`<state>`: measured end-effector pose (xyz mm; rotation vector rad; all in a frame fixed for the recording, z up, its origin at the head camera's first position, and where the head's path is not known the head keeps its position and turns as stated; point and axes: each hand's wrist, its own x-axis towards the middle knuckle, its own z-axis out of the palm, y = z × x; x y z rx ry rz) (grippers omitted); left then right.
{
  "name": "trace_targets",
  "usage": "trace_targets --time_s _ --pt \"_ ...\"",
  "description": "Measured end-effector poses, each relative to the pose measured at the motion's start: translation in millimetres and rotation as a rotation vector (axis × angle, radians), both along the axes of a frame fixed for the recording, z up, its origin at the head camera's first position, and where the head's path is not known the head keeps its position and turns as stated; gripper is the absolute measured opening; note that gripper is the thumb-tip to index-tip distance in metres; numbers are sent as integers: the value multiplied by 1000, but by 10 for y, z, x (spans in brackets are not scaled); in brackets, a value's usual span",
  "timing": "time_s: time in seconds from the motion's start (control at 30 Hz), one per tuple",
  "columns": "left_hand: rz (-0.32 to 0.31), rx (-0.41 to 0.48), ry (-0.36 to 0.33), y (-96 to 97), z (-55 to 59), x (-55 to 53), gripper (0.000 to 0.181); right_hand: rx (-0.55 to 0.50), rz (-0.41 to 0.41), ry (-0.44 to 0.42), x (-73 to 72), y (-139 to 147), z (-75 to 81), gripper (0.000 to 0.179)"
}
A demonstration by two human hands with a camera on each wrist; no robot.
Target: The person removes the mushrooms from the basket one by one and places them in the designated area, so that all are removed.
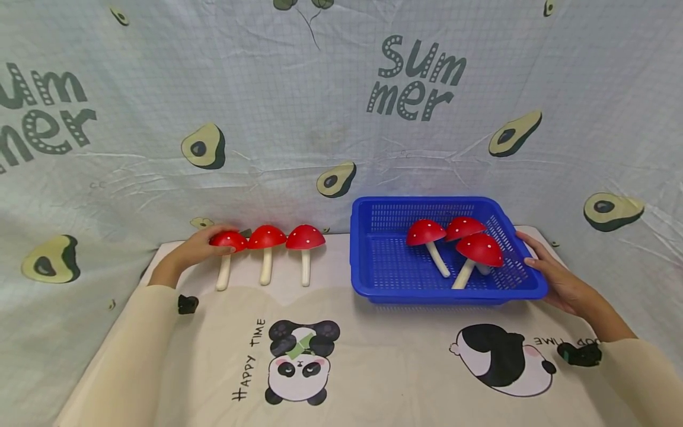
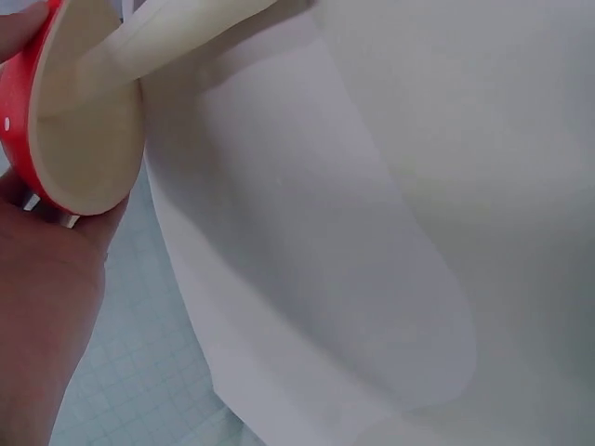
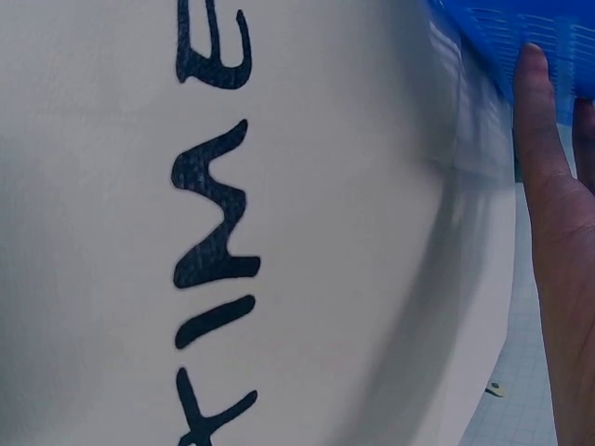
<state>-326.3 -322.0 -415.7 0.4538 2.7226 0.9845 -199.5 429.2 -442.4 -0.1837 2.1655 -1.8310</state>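
Left hand (image 1: 200,246) grips a red toy mushroom (image 1: 225,262) by its cap (image 1: 229,239) (stem (image 1: 223,276) at six o'clock); right hand (image 1: 560,284), fingers (image 1: 533,243) extended, contacts the blue plastic basket (image 1: 416,293) at three o'clock.

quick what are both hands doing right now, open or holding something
Left hand: closed, holding the leftmost red mushroom by its cap.
Right hand: open, touching the right side of the blue basket.

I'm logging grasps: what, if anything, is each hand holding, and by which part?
The left hand holds the leftmost mushroom by its cap; the right hand touches the blue basket.
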Motion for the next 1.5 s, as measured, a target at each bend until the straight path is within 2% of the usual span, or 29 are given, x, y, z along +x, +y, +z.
trace_targets --time_s 0.2,0.5,0.73,0.97,1.17,1.33,1.5 --pt "-18 3 36 38 18 -14 51 15 3 0 0 -5 12 61" --pt "-8 45 71 67 -66 -59 49 5 0 -2 -1 -10 11 61" --pt "-21 66 95 57 -59 -29 55 32 -4 1 4 -9 19 62" --pt "35 82 76 57 39 69 55 45 -11 -4 -11 -7 11 61" --pt "63 49 136 115 132 110 50 -2 -7 -12 -5 12 3 60" --pt "62 -13 218 307 281 178 48 -57 16 -24 -7 20 11 61" --pt "21 -48 265 571 416 257 46 -61 23 -23 -19 19 9 61"
